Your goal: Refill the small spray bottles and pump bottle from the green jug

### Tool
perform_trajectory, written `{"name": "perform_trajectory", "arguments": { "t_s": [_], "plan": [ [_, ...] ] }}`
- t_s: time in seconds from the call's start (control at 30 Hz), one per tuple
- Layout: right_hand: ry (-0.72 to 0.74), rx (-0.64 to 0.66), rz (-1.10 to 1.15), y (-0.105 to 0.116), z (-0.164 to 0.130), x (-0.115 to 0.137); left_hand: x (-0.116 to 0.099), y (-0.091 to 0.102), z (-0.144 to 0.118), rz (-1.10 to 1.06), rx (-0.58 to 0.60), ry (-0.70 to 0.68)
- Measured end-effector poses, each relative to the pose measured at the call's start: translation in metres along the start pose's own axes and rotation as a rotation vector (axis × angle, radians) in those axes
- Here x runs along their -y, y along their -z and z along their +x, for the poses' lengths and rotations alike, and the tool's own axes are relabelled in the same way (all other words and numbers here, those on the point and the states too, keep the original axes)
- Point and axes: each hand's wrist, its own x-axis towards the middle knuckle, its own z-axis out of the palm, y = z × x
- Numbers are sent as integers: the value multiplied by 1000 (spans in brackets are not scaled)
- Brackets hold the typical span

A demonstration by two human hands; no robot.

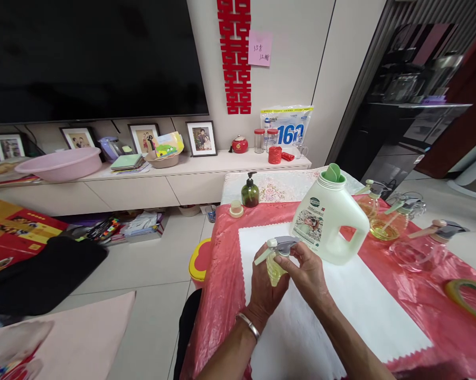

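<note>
A clear spray bottle (275, 273) with pale yellow liquid is held over the white cloth (309, 322). My left hand (260, 289) wraps round its body. My right hand (307, 269) has thumb and fingers closed on the collar below the grey and cream spray head (282, 244), which sits on the bottle. Behind my hands stands a large pale green jug (328, 216) with a label, a handle and a green funnel-like piece (333, 173) in its mouth. A dark green pump bottle (250, 191) and a cream cap (236, 208) stand at the back left.
Several spray bottles, such as one with yellow liquid (384, 226) and a pinkish one (416, 250), line the right side of the red-covered table (225, 274). A tape roll (469, 298) lies at the right edge. A low cabinet (127, 192) holds a pink basin (63, 163) and picture frames.
</note>
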Motion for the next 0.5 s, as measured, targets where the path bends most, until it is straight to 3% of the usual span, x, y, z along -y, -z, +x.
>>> {"name": "perform_trajectory", "arguments": {
  "t_s": [0.33, 0.5],
  "plan": [
    [61, -17, 25, -11, -1, -3, 17, -4, -15, 29, -22, -82],
    [111, 34, -32, -4, -2, 1, 20, -5, -17, 36, -43, -91]
  ]
}}
